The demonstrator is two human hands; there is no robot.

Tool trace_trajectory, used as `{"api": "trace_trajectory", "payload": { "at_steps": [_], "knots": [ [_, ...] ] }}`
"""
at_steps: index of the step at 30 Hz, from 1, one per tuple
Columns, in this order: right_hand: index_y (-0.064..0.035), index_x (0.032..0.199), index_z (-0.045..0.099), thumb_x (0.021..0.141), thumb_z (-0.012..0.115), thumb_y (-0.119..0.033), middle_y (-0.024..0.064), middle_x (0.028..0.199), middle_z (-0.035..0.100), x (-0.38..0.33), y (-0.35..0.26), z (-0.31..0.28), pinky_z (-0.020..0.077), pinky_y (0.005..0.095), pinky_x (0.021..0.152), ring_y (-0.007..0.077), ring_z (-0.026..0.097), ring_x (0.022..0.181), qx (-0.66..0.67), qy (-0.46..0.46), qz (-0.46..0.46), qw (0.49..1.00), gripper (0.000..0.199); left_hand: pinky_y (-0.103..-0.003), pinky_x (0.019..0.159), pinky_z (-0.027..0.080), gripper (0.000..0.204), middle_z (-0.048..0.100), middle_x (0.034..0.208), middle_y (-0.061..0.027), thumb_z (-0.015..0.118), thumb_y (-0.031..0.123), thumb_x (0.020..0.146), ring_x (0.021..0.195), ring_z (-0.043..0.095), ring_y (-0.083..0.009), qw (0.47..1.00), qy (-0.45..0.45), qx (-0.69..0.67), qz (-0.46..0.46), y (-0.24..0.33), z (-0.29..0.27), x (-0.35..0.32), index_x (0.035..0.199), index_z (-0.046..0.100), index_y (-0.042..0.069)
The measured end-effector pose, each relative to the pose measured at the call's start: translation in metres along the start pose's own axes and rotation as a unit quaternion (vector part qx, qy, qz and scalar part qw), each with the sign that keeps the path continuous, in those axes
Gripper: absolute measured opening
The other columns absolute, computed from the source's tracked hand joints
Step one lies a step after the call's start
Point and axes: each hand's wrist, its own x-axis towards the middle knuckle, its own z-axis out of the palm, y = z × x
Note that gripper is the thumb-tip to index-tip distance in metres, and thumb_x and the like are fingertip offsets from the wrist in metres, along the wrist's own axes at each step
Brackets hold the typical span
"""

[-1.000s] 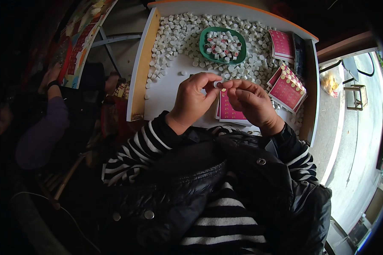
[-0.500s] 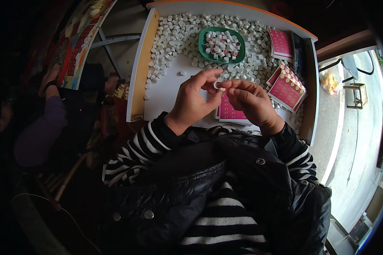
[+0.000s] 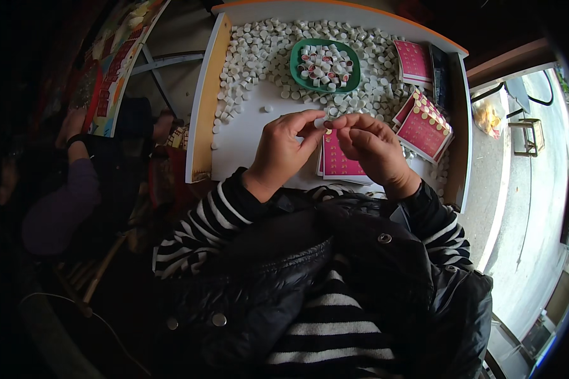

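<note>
Over the near part of a shallow tray-like box (image 3: 207, 88), my left hand (image 3: 279, 144) pinches a small white bottle cap (image 3: 320, 123) between thumb and fingers. My right hand (image 3: 378, 150) is closed, its thumb and fingertips pressed together at the cap's right side; whatever they pinch is too small to make out. Just under the right fingers lies a stack of pink sheets (image 3: 341, 161) with rows of small round yellowish stickers. A green plastic tray (image 3: 293, 71) beyond my hands holds several caps, some showing red inside.
Loose white caps (image 3: 246, 63) cover the box's far part. More pink sticker sheets (image 3: 425, 134) lie on the right, one with stickers partly lifted, beside a dark flat object (image 3: 439, 76). At left, another person's arm (image 3: 76, 170) rests near a colourful table edge (image 3: 123, 69).
The cap has turned in my left fingers, so its red inside no longer shows. My left fingers have closed further around it. The whole view has shifted slightly.
</note>
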Motion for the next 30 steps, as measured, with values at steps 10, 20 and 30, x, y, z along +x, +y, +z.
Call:
{"api": "trace_trajectory", "payload": {
  "at_steps": [10,20,30],
  "knots": [
    [-0.0003,0.111,0.060,0.090,0.054,-0.010,-0.0029,0.088,0.058,0.003,0.003,0.001,0.0374,0.0144,0.061,0.0017,0.048,0.071,0.010,-0.025,0.023,0.999,0.024,-0.030,0.065,0.052,0.028,0.067,0.084,-0.0120,0.069,-0.001,0.076,0.071,0.067,-0.0209,1.000,0.012,-0.011,0.014,0.000,0.002,0.000,0.103,0.063,0.002],
    [0.0001,0.112,0.060,0.091,0.055,-0.012,-0.0031,0.083,0.057,0.004,0.002,-0.003,0.0355,0.0149,0.058,0.0013,0.045,0.067,-0.069,-0.022,0.025,0.997,0.025,-0.027,0.066,0.052,0.022,0.068,0.086,-0.0104,0.068,0.001,0.079,0.072,0.067,-0.0182,0.999,0.011,0.007,0.034,-0.003,-0.001,0.001,0.100,0.065,0.001],
    [-0.0014,0.112,0.057,0.090,0.054,-0.009,-0.0048,0.077,0.051,-0.003,0.002,-0.030,0.0327,0.0169,0.055,0.0030,0.043,0.064,-0.148,0.126,-0.040,0.980,0.024,-0.029,0.062,0.051,0.018,0.067,0.082,-0.0115,0.065,0.006,0.082,0.070,0.066,-0.0212,0.999,0.026,0.022,0.023,-0.018,0.003,0.066,0.100,0.063,0.001]
  ]
}}
